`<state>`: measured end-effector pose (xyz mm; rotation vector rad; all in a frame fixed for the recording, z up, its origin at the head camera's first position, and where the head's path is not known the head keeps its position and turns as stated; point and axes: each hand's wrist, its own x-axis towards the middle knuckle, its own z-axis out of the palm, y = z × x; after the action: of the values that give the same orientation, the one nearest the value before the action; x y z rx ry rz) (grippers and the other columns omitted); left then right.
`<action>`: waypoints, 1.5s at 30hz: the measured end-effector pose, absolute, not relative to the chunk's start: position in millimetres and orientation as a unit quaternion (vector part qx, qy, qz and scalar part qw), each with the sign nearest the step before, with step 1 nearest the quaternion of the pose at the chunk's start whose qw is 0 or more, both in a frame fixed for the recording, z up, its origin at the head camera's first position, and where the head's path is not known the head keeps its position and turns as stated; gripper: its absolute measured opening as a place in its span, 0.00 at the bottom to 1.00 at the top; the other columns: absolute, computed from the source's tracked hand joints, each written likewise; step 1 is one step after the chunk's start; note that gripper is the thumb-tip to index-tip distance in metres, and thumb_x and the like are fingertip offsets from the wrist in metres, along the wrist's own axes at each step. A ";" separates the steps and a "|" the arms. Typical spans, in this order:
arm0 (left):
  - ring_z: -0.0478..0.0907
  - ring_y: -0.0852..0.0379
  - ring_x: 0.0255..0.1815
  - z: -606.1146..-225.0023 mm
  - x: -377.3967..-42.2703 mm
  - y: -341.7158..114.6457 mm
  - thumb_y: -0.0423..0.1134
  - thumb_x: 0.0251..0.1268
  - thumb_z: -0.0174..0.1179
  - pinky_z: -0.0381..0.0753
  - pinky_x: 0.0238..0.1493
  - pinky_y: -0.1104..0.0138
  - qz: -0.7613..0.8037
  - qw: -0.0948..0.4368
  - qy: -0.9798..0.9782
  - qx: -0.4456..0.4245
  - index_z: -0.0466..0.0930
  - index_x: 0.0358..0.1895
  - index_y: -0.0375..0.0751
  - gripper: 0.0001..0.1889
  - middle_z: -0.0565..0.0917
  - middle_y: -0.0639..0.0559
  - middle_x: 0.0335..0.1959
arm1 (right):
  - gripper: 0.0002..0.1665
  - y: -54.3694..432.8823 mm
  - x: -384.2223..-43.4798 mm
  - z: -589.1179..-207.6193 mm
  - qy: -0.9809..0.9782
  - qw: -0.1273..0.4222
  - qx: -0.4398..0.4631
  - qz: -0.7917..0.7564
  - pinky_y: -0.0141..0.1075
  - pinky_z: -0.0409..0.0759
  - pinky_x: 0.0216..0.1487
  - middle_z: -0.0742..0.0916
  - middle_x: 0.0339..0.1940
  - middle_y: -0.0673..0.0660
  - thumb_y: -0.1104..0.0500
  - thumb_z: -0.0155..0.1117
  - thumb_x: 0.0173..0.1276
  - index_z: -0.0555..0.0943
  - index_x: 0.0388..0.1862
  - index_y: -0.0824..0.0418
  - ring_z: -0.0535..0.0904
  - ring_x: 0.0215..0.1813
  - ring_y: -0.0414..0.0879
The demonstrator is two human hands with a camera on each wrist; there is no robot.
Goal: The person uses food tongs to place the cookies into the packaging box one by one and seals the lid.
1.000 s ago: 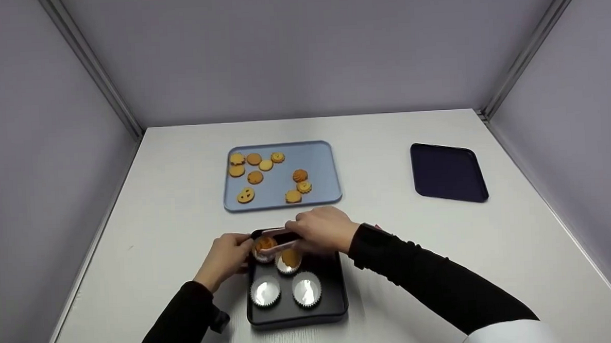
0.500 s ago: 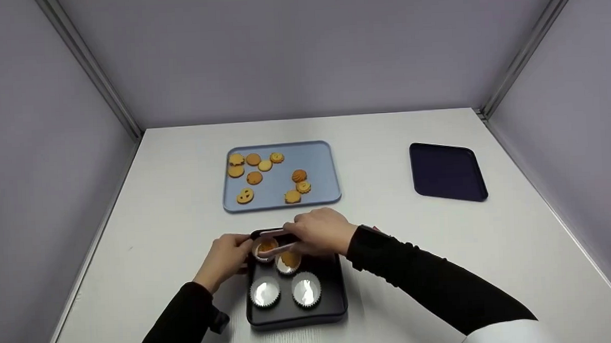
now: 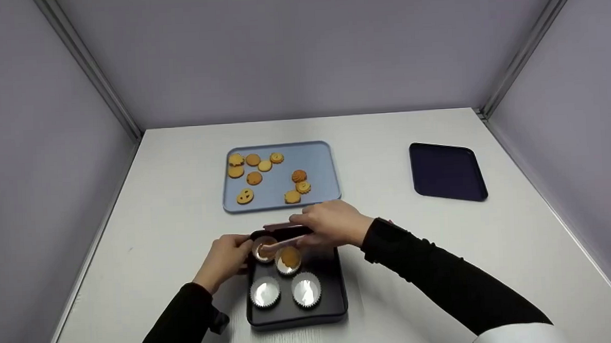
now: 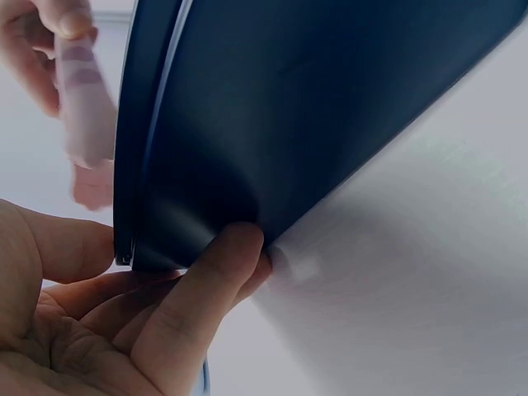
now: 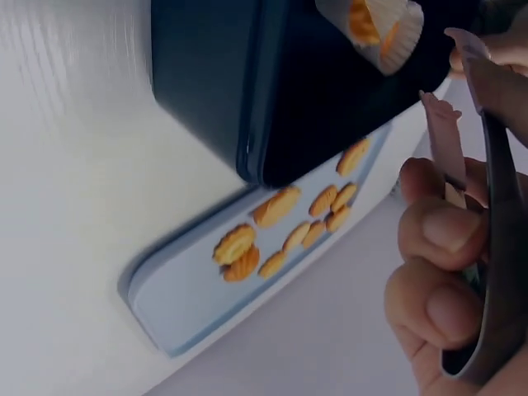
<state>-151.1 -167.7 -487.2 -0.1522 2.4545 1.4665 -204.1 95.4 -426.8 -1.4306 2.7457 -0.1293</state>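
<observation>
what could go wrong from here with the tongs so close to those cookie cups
The open tongs in the right grip reach near the far-left cup, so one end might snag its rim and tilt it. The second filled cup sits close by and could get knocked. No dividers show around the two empty cups; if the left grip jolts the dark box, they might slide.

From above the near side of the table (image 3: 520, 244), the head view looks forward and down, far enough back to take in the dark box (image 3: 331, 296) and the back wall (image 3: 300, 53). The left wrist view faces the box's side wall from close up, past the left hand (image 4: 115, 330); the right wrist view, also close but rotated, shares the box and blue tray (image 5: 186, 301) with the head view.
</observation>
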 end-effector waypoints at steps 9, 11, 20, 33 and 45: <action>0.80 0.56 0.30 -486.3 -150.8 -167.8 0.36 0.78 0.53 0.88 0.32 0.63 0.508 0.142 0.848 -0.054 0.86 0.57 0.37 0.15 0.79 0.47 0.28 | 0.31 123.2 -222.1 -418.3 0.920 -0.026 -0.383 -0.084 0.49 0.84 0.37 0.87 0.43 0.58 0.41 0.66 0.72 0.80 0.68 0.55 0.85 0.37 0.54; 0.80 0.56 0.30 -486.7 -150.3 -168.2 0.36 0.78 0.52 0.87 0.32 0.63 0.505 0.143 0.850 -0.054 0.86 0.57 0.37 0.15 0.78 0.48 0.28 | 0.32 126.3 -226.6 -421.6 0.934 -0.021 -0.346 -0.082 0.50 0.85 0.39 0.87 0.45 0.60 0.40 0.64 0.73 0.78 0.69 0.56 0.85 0.39 0.55; 0.81 0.55 0.29 -487.8 -149.4 -168.4 0.36 0.78 0.53 0.86 0.30 0.64 0.503 0.133 0.852 -0.052 0.87 0.55 0.38 0.15 0.80 0.47 0.28 | 0.32 128.0 -242.0 -439.1 0.960 0.041 -0.263 -0.087 0.51 0.84 0.53 0.87 0.55 0.63 0.41 0.64 0.75 0.78 0.68 0.60 0.84 0.54 0.57; 0.83 0.52 0.32 -487.9 -149.6 -168.0 0.37 0.78 0.53 0.88 0.31 0.63 0.509 0.137 0.848 -0.058 0.85 0.60 0.38 0.16 0.82 0.44 0.33 | 0.28 118.5 -256.1 -443.9 0.963 0.071 -0.254 -0.064 0.51 0.85 0.49 0.88 0.50 0.61 0.42 0.65 0.74 0.83 0.61 0.60 0.86 0.50 0.56; 0.79 0.57 0.30 -487.7 -149.1 -168.8 0.37 0.78 0.53 0.86 0.32 0.64 0.500 0.140 0.853 -0.051 0.85 0.60 0.38 0.16 0.82 0.45 0.32 | 0.26 105.2 -264.6 -450.9 0.965 0.070 -0.244 -0.061 0.52 0.85 0.48 0.89 0.49 0.60 0.42 0.64 0.74 0.86 0.58 0.59 0.86 0.49 0.57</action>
<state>-149.1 -168.8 -487.7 -0.1468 2.4649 1.4440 -264.6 105.2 -450.9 -0.7354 2.9052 -0.1827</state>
